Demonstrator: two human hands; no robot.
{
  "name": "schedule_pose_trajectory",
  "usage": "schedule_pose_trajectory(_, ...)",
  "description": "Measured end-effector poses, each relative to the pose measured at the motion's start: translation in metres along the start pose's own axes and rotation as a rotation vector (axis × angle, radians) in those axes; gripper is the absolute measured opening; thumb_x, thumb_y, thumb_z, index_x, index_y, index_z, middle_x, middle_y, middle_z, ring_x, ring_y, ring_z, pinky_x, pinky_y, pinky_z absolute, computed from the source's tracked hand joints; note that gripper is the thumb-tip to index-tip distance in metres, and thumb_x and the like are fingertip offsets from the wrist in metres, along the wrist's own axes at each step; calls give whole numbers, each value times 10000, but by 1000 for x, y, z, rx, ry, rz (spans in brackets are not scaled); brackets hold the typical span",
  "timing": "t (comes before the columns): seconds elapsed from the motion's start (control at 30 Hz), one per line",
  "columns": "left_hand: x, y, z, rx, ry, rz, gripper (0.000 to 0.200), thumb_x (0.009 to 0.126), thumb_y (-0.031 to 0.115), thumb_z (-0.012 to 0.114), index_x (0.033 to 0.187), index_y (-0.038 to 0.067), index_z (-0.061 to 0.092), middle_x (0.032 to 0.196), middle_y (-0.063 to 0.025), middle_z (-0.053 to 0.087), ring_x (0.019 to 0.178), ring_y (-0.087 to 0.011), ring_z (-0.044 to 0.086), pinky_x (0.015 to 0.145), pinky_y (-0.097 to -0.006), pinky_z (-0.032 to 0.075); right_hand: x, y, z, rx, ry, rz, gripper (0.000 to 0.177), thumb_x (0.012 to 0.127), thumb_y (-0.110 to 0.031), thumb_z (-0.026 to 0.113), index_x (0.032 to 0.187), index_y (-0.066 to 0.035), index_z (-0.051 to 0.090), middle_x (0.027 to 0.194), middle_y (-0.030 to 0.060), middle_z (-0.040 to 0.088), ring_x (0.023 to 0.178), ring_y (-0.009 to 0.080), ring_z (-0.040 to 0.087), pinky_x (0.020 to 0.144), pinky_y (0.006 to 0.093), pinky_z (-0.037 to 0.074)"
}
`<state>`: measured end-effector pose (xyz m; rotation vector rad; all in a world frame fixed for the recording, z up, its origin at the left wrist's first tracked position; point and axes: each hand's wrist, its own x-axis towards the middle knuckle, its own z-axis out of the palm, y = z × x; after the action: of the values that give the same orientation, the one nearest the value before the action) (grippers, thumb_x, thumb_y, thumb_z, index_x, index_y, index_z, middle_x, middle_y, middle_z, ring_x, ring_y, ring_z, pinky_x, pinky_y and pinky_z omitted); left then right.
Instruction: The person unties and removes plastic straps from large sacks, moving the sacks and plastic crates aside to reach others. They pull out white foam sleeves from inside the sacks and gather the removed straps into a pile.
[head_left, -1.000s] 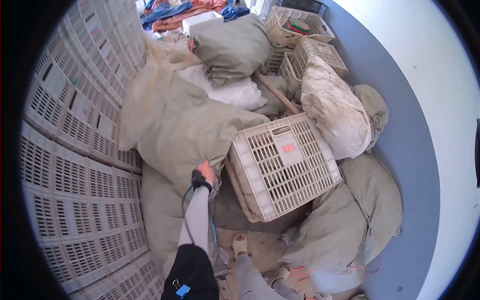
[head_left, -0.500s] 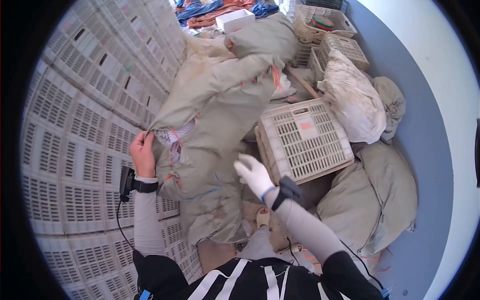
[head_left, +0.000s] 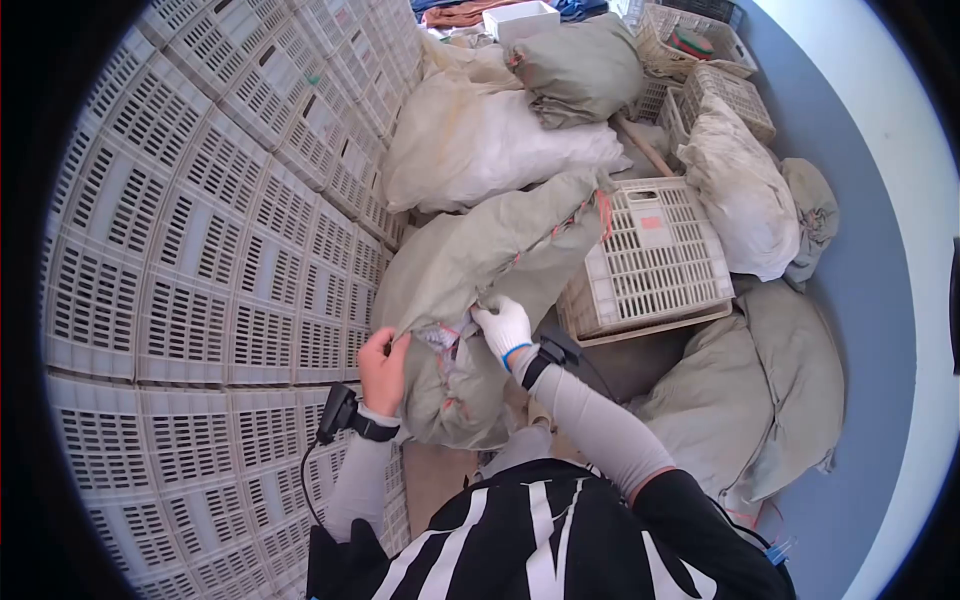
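Where the grey-green sack (head_left: pixel 455 265) lies: mid-view, just ahead of the person's body, between the wall of stacked crates (head_left: pixel 200 330) on the left and the single pale crate (head_left: pixel 655 250) on the right; whether it touches the pale crate cannot be told.
Left hand (head_left: pixel 382 372): bare, its grip pinching the near-left cloth between thumb and fingers.
Right hand (head_left: pixel 503 328): white-gloved, its grip clasping the cloth just right of the gap (head_left: pixel 440 338); the fingertips are partly hidden in folds.
Seam: red cord (head_left: pixel 606 213) shows at the far end, with smaller red bits along the stitching; pale patterned stuff shows through the gap, too small to identify.
Step in hand: judging by the pose, two-handed handling of the sack, held by its cloth on either side of the gap.
Next move calls for: probably firm grips and an even pull from both sides, since the load looks bulky and the seam could part further.
Long axis: a slant from the near end, by the person's legs, away and to the right.
Pointing: far end towards the pale crate, gap facing up at the person.
Beyond: a white sack (head_left: pixel 500 140).
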<state>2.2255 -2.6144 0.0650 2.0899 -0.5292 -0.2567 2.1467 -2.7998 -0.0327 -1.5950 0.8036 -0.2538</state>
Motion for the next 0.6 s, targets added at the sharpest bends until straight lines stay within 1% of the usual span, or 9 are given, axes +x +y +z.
schedule_pose_trajectory(0.03, -4, 4, 0, 105, 19, 3, 156, 836, 137, 635, 891, -9, 639, 659, -77, 558, 626, -147, 529, 582, -303, 407, -3, 2, 0, 9, 86, -23, 397, 795, -336, 673, 1009, -2, 661, 947, 225, 676, 943, 369, 647, 836, 391, 493)
schedule_pose_trajectory(0.1, -5, 43, 11, 294, 158, 237, 169, 823, 164, 647, 927, 31, 653, 719, -115, 592, 667, -235, 586, 607, -343, 448, -16, 4, 7, 30, 237, -57, 305, 821, -288, 656, 929, -3, 675, 875, 205, 684, 876, 366, 657, 789, 388, 499)
schedule_pose_trajectory(0.13, -4, 60, 17, 398, 220, 342, 181, 817, 177, 653, 946, 51, 661, 749, -134, 609, 688, -279, 615, 620, -363, 468, -24, 1, 6, 51, 218, -92, 287, 833, -271, 648, 926, 0, 670, 855, 200, 682, 840, 345, 659, 762, 379, 499)
schedule_pose_trajectory(0.2, 7, 71, 24, 542, 117, 350, 200, 828, 180, 660, 1010, 101, 681, 815, -116, 643, 743, -320, 635, 664, -419, 483, -35, -20, -8, 102, 182, -154, 252, 857, -237, 633, 921, 5, 660, 815, 190, 678, 766, 303, 664, 709, 360, 497)
schedule_pose_trajectory(0.27, 24, 62, 15, 579, 92, 349, 205, 824, 172, 669, 1016, 103, 685, 831, -101, 649, 738, -292, 639, 651, -392, 482, -44, -43, -15, 294, 148, -121, 195, 890, -181, 616, 921, 7, 656, 753, 147, 658, 669, 137, 615, 640, 291, 481)
schedule_pose_trajectory(0.4, 36, 72, -15, 490, 158, 370, 151, 830, 145, 643, 976, 140, 683, 875, -63, 658, 769, -299, 645, 645, -382, 498, -59, -73, -31, 171, 301, -389, 175, 862, -137, 637, 961, 6, 665, 828, 154, 670, 749, 236, 664, 701, 313, 507)
schedule_pose_trajectory(0.43, 35, 74, -15, 504, 215, 477, 158, 827, 91, 642, 975, 126, 682, 868, -81, 652, 745, -292, 643, 625, -364, 492, -59, -80, -35, 107, 324, -471, 174, 857, -127, 640, 968, 5, 667, 845, 156, 672, 769, 260, 671, 714, 318, 511)
schedule_pose_trajectory(0.53, 32, 94, -19, 408, 263, 539, 162, 818, 53, 651, 968, 102, 685, 847, -96, 647, 731, -282, 647, 612, -336, 485, -55, -98, -40, 78, 362, -580, 169, 844, -115, 646, 964, 3, 667, 879, 168, 670, 822, 317, 664, 742, 335, 516)
schedule_pose_trajectory(0.6, 33, 101, -24, 344, 193, 480, 154, 830, 29, 649, 975, 65, 687, 816, -83, 640, 667, -200, 586, 592, -297, 445, -51, -104, -41, 70, 378, -571, 161, 841, -108, 650, 956, 3, 665, 888, 173, 666, 824, 319, 662, 743, 338, 515)
